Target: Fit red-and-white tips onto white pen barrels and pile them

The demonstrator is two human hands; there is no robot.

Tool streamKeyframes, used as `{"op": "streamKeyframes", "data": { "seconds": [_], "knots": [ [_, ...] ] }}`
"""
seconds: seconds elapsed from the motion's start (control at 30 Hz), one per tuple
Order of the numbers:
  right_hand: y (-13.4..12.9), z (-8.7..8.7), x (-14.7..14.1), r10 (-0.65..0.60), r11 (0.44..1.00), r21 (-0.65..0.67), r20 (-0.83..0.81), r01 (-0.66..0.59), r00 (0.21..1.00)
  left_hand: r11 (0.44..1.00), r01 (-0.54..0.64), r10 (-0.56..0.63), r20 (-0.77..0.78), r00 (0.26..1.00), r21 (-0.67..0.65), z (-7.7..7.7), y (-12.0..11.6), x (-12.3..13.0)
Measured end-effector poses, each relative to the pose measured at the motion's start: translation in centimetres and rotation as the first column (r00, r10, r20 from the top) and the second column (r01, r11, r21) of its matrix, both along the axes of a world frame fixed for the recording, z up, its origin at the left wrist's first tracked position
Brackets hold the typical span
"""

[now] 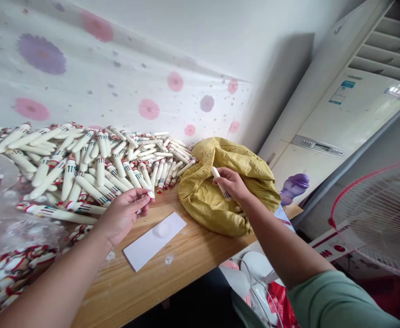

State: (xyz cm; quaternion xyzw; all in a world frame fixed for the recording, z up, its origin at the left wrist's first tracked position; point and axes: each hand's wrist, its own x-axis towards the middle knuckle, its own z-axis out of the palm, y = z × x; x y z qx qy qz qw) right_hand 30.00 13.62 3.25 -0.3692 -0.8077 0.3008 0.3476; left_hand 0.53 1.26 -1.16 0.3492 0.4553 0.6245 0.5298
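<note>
My left hand (126, 212) pinches a small white and red cap-like piece (150, 194) between thumb and fingers, over the wooden table. My right hand (232, 182) is closed around a white pen barrel (221, 183) with dark stripes, held above the open mouth of a yellow woven sack (203, 207). Behind my left hand lies a large pile of similar white pens (100, 171) with red tops. Between my hands, on the table, a white rectangular block (141, 250) carries a small round white disc (163, 229).
At the left, a clear plastic bag (2, 218) lies by many small red and white pieces (15, 273). A floral sheet (118, 82) covers the wall. On the right stand an air conditioner (309, 118) and a fan (384, 218). The table's front edge (186, 291) is near me.
</note>
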Motion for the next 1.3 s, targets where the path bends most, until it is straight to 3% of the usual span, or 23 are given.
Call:
{"op": "streamKeyframes", "data": {
  "seconds": [0.07, 0.1, 0.23, 0.33, 0.57, 0.67, 0.83, 0.93, 1.17, 1.3],
  "knots": [
    [-2.2, -0.7, -3.1, 0.047, 0.97, -0.192, -0.459, -0.151, 0.887, 1.0, 0.01, -0.01, -0.018, 1.0, 0.011, -0.1, 0.0, 0.1],
    [-3.4, -1.1, -4.8, 0.041, 0.938, -0.257, -0.586, -0.234, 0.809, 1.0, 0.011, -0.011, -0.033, 0.999, 0.011, -0.2, 0.0, 0.1],
    [-7.6, -2.7, -10.8, -0.049, 0.834, -0.346, -0.822, -0.43, 0.567, 1.0, 0.006, -0.005, -0.119, 0.993, 0.004, -0.4, 0.2, 0.3],
    [-8.8, -3.9, -13.3, -0.095, 0.798, -0.367, -0.86, -0.477, 0.502, 1.0, 0.005, 0.001, -0.204, 0.979, 0.026, -0.8, 0.3, 0.2],
    [-8.7, -6.2, -14.4, -0.102, 0.774, -0.415, -0.827, -0.478, 0.554, 0.997, 0.078, -0.068, -0.312, 0.948, 0.021, -0.9, 0.2, 0.2],
    [-8.6, -5.0, -14.1, -0.124, 0.772, -0.403, -0.854, -0.492, 0.505, 0.995, 0.099, -0.094, -0.366, 0.926, -0.005, -0.7, 0.1, 0.5],
    [-7.7, -1.1, -13.2, -0.221, 0.837, -0.322, -0.938, -0.442, 0.266, 0.968, 0.244, -0.245, -0.395, 0.886, -0.054, -0.4, -0.4, 1.4],
    [-7.3, 0.5, -13.1, -0.266, 0.841, -0.324, -0.945, -0.434, 0.19, 0.953, 0.303, -0.287, -0.388, 0.876, -0.021, -0.5, -0.6, 1.6],
    [-7.0, 0.6, -13.5, -0.284, 0.827, -0.297, -0.953, -0.477, 0.101, 0.942, 0.335, -0.31, -0.374, 0.874, 0.001, -1.0, -0.4, 1.8],
    [-7.1, 0.1, -13.6, -0.273, 0.813, -0.281, -0.957, -0.51, 0.093, 0.953, 0.302, -0.265, -0.411, 0.872, 0.026, -0.9, -0.5, 2.0]
  ]
}}
